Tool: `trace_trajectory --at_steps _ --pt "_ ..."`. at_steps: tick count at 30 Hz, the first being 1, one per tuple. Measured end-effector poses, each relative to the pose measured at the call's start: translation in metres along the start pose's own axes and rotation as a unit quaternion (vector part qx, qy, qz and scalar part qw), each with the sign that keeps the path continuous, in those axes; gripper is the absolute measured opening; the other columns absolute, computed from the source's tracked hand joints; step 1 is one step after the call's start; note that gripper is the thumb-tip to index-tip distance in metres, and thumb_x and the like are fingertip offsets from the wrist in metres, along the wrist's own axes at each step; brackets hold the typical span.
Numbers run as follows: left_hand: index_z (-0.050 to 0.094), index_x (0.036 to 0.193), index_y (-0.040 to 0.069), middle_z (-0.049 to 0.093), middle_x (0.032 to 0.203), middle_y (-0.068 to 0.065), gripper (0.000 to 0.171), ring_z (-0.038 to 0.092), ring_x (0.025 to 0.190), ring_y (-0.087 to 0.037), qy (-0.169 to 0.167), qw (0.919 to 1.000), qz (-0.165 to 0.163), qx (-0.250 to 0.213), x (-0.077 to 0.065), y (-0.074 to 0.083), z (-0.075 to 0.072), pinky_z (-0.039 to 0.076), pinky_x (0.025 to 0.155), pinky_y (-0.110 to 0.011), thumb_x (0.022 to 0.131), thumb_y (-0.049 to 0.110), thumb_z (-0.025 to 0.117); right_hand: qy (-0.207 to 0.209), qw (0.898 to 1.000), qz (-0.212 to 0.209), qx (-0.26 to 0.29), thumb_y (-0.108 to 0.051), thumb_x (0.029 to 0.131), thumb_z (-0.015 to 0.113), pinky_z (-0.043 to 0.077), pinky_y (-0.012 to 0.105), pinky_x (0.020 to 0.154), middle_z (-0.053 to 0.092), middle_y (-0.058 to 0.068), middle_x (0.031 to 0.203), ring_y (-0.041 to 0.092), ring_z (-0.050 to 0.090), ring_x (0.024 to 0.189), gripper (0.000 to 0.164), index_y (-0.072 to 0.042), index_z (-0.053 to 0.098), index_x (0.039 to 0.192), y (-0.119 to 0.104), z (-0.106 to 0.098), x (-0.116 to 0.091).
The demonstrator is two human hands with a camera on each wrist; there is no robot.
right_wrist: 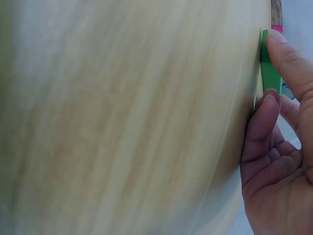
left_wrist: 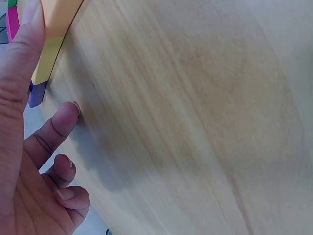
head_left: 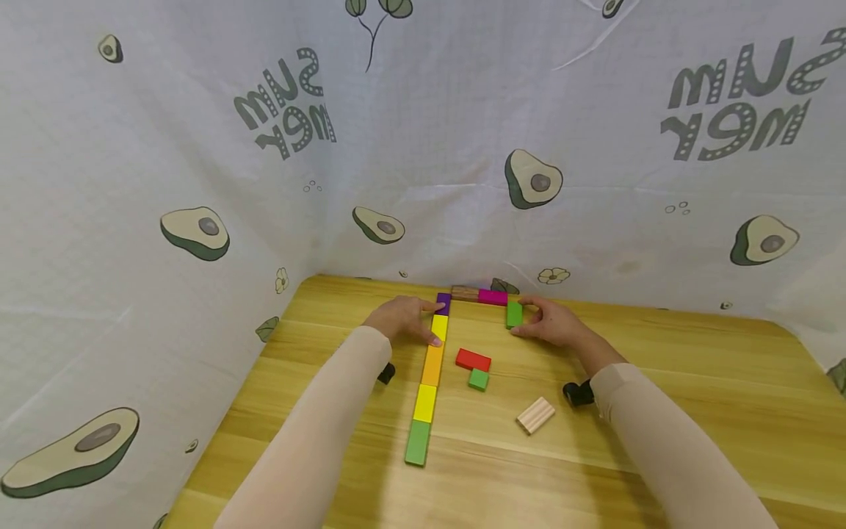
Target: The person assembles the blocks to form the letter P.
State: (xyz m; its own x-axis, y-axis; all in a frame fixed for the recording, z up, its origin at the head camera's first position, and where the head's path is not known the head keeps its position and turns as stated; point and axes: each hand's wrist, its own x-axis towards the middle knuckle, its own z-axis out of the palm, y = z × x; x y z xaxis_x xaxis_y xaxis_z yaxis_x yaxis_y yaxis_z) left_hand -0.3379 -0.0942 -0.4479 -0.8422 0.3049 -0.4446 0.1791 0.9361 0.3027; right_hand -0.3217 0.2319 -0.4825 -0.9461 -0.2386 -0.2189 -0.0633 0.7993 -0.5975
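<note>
A straight row of flat wooden blocks runs away from me: green (head_left: pixel 417 442), yellow (head_left: pixel 425 402), orange (head_left: pixel 432 364), another yellow (head_left: pixel 439 327) and purple (head_left: pixel 443 303). My left hand (head_left: pixel 403 319) lies along the row's far left side, index finger stretched to the purple block, thumb touching near the orange-yellow joint. From the purple end, a brown block (head_left: pixel 465 294) and a magenta block (head_left: pixel 493 297) extend rightward. At the magenta block's right end, my right hand (head_left: pixel 551 323) pinches a green block (head_left: pixel 514 315) between thumb and finger; the right wrist view shows this grip.
Inside the block outline lie a red block (head_left: pixel 473 359) and a small green block (head_left: pixel 479 379). A plain wood block (head_left: pixel 535 415) sits nearer, toward the right. White avocado-print cloth (head_left: pixel 449 184) hangs behind the wooden table (head_left: pixel 661 411) and at its left.
</note>
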Motion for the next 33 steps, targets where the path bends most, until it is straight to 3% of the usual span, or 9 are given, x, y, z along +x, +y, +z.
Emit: trace_trajectory --at_steps 5,8,13,17,22,33 --pt "0.037 0.154 0.050 0.040 0.165 -0.004 0.089 0.037 0.152 -0.031 0.001 1.0000 0.000 0.001 -0.003 0.002 0.001 0.034 0.123 -0.056 0.077 0.063 0.080 0.018 1.000 -0.010 0.002 -0.044 0.088 0.080 0.044 0.029 0.068 0.060 0.011 0.093 0.022 0.053 0.080 0.091 -0.005 0.034 0.155 -0.002 0.003 -0.007" --pt "0.037 0.154 0.049 0.040 0.165 -0.004 0.089 0.037 0.152 -0.031 0.001 1.0000 0.001 0.004 -0.004 0.004 0.002 0.034 0.123 -0.056 0.077 0.063 0.080 0.034 0.999 -0.029 -0.001 -0.041 0.088 0.081 0.042 0.030 0.064 0.057 0.011 0.088 0.021 0.050 0.075 0.088 -0.002 0.036 0.152 -0.010 0.009 -0.019" --pt "0.037 0.154 0.050 0.041 0.164 -0.003 0.089 0.038 0.152 -0.030 0.007 0.9999 -0.008 0.011 -0.005 0.006 0.002 0.035 0.123 -0.055 0.077 0.064 0.080 0.023 0.996 -0.085 -0.031 -0.035 0.091 0.078 0.043 0.031 0.069 0.053 0.009 0.094 0.020 0.048 0.084 0.049 -0.005 0.060 0.125 -0.035 0.028 -0.050" --pt "0.037 0.154 0.050 0.040 0.165 -0.003 0.089 0.038 0.152 -0.030 0.010 0.9998 -0.010 0.012 -0.006 0.006 0.001 0.035 0.123 -0.056 0.077 0.063 0.080 -0.013 0.992 -0.117 -0.045 -0.035 0.089 0.080 0.048 0.032 0.076 0.056 0.003 0.099 0.017 0.050 0.089 0.030 -0.014 0.067 0.107 -0.059 0.044 -0.075" --pt "0.036 0.154 0.050 0.040 0.165 -0.004 0.089 0.038 0.152 -0.031 0.010 0.9997 -0.013 0.017 -0.005 0.004 0.001 0.036 0.122 -0.055 0.078 0.062 0.080 -0.022 0.988 -0.129 -0.086 -0.039 0.086 0.082 0.050 0.029 0.075 0.057 -0.003 0.093 0.012 0.050 0.084 0.032 -0.015 0.068 0.103 -0.072 0.058 -0.087" --pt "0.036 0.154 0.051 0.040 0.165 -0.003 0.090 0.038 0.152 -0.030 0.007 0.9997 -0.018 0.017 -0.007 0.006 0.000 0.035 0.122 -0.056 0.076 0.063 0.080 0.005 0.981 -0.122 -0.149 -0.044 0.086 0.081 0.038 0.023 0.062 0.049 -0.004 0.079 0.011 0.044 0.071 0.035 -0.015 0.061 0.090 -0.080 0.073 -0.091"
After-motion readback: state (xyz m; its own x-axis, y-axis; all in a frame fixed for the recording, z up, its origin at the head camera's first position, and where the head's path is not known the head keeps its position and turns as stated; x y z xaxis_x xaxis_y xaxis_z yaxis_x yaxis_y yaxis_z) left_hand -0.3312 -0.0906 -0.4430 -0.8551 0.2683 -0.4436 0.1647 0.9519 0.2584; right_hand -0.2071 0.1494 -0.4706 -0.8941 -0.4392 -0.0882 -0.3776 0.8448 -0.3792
